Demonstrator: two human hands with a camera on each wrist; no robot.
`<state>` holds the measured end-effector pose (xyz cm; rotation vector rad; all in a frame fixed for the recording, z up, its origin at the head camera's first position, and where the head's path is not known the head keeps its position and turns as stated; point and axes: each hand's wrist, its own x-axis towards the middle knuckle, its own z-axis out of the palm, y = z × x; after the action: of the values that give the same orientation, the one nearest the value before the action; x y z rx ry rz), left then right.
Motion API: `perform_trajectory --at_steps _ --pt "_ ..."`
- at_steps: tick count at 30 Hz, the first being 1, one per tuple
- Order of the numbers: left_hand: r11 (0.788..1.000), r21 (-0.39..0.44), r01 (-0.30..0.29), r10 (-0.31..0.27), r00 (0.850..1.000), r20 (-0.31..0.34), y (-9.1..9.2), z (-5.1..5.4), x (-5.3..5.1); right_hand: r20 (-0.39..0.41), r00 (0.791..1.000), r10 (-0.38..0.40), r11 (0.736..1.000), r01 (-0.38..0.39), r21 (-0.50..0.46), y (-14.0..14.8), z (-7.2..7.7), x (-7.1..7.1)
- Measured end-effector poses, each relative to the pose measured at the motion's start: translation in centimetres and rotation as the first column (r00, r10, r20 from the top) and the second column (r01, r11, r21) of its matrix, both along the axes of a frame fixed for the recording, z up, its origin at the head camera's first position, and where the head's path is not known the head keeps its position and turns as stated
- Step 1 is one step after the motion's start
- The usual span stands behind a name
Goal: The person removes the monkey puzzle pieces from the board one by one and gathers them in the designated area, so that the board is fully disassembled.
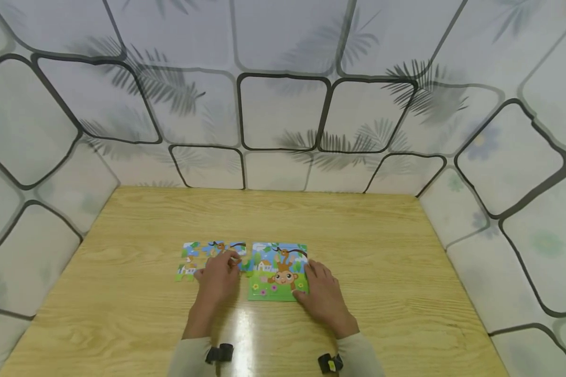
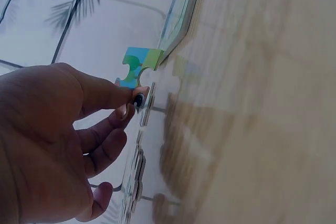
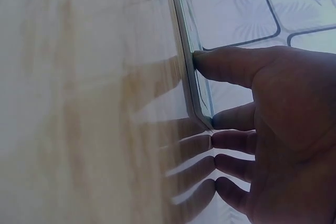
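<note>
A square picture board (image 1: 278,272) with a monkey, a house and flowers lies flat on the wooden table. To its left, my left hand (image 1: 219,277) is over a group of jigsaw pieces (image 1: 187,269). In the left wrist view, the thumb and index finger of my left hand (image 2: 63,129) pinch a small piece (image 2: 139,99) showing a dark eye. A green and blue piece (image 2: 142,61) is beside it, near the board's corner. My right hand (image 1: 325,293) rests at the board's right side, thumb on the edge and fingers extended, as the right wrist view shows (image 3: 283,114).
The light wooden table (image 1: 382,235) extends around the board and pieces. Pale patterned fabric walls (image 1: 283,112) stand behind it and on both sides. Dark bands sit at both wrists over light sleeves.
</note>
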<state>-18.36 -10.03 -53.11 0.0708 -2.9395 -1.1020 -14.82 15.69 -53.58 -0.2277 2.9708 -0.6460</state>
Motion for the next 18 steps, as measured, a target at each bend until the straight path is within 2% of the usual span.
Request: perform_trajectory --at_steps 12,18 --pt "0.991 -0.136 -0.007 0.012 0.999 0.036 -0.74 0.26 0.40 -0.002 1.000 -0.001 1.000 0.001 -0.007 0.19 -0.23 -0.01" --pt "0.989 -0.149 0.004 0.005 0.998 0.056 -0.64 0.49 0.32 -0.007 1.000 0.002 1.000 -0.002 0.010 0.34 -0.41 -0.14"
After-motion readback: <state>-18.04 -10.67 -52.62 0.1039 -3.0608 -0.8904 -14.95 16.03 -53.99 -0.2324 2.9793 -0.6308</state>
